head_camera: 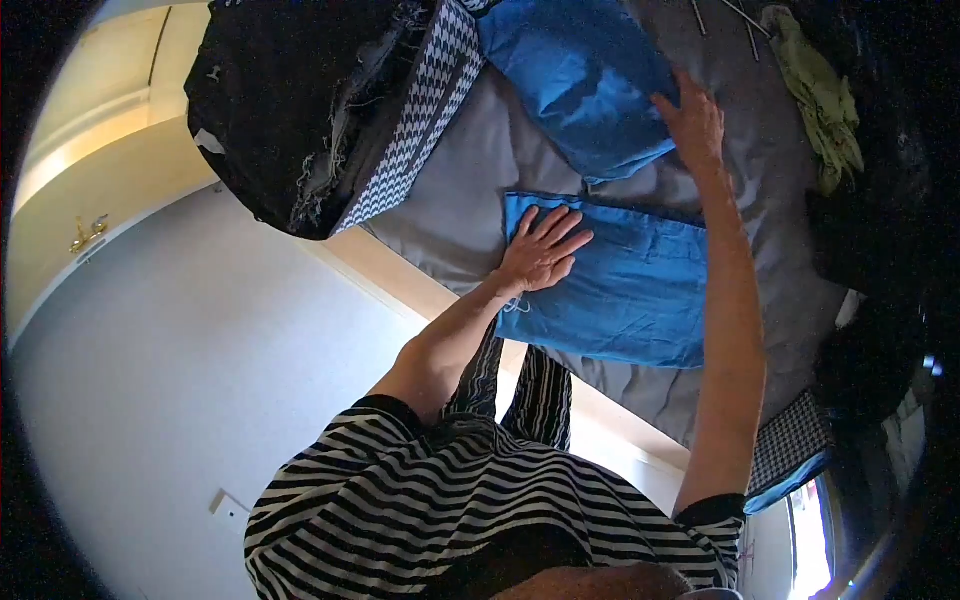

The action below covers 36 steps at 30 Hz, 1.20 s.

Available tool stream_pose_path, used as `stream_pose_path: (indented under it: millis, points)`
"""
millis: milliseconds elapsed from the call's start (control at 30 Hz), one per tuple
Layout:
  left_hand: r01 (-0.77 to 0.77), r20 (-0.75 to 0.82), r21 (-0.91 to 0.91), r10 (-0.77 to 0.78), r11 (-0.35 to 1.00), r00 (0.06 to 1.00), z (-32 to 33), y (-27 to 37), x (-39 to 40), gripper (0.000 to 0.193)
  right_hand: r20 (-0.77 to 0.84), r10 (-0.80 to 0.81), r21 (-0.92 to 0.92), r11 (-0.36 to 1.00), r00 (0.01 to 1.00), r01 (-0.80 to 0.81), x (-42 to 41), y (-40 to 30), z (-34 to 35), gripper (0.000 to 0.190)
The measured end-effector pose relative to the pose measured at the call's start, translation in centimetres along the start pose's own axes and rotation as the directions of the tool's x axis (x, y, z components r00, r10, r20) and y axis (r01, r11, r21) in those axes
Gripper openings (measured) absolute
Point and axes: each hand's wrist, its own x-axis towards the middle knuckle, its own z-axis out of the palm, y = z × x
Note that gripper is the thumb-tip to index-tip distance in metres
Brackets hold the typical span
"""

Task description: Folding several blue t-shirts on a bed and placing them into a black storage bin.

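Observation:
A blue cloth (622, 292), laid out roughly as a rectangle, rests on a grey bedcover (480, 150) before me. My left hand (541, 251) lies on its upper left part, palm down with the fingers spread. Beyond it is a second blue cloth (585, 90), rumpled or bunched. My right hand (694, 120) touches the right edge of that second cloth, its thumb apart from the fingers; whether it pinches any fabric cannot be told. My right forearm crosses over the right end of the nearer cloth.
Black garments with frayed edges (277, 112) and a houndstooth-patterned fabric (420, 120) lie at the upper left. A crumpled green cloth (817, 97) and thin rods (750, 30) are at the upper right. A pale bed frame edge (390, 274) runs beside my legs.

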Motion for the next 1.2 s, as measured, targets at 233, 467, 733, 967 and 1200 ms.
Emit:
stream_pose_path:
  millis: [233,467,733,967,1200]
  points:
    - [0.020,0.035,-0.037,-0.019,0.999,0.999,0.0,-0.1,-0.2,0.043,-0.036,-0.288,-0.171,0.945,0.957,0.278,-3.0,-7.4,0.3,0.026]
    - [0.019,0.036,-0.057,-0.017,0.998,0.999,0.1,-0.1,-0.1,0.044,-0.245,-0.367,-0.038,0.929,0.897,0.369,-4.7,-7.7,1.1,0.032]
    - [-0.003,0.011,-0.064,0.004,0.998,1.000,0.4,0.2,0.2,0.041,0.068,0.618,0.831,0.399,0.783,-0.387,-5.6,0.6,2.5,0.062]
    - [0.004,0.028,-0.064,-0.002,0.998,1.000,0.3,-0.3,-0.1,0.041,0.277,0.637,0.951,-0.072,0.720,-0.302,-7.1,-0.5,1.2,0.056]
    - [0.006,0.024,-0.073,-0.004,0.997,1.000,0.2,-0.1,0.0,0.041,0.494,0.436,0.869,-0.235,0.752,-0.435,-7.8,-0.8,1.9,0.044]
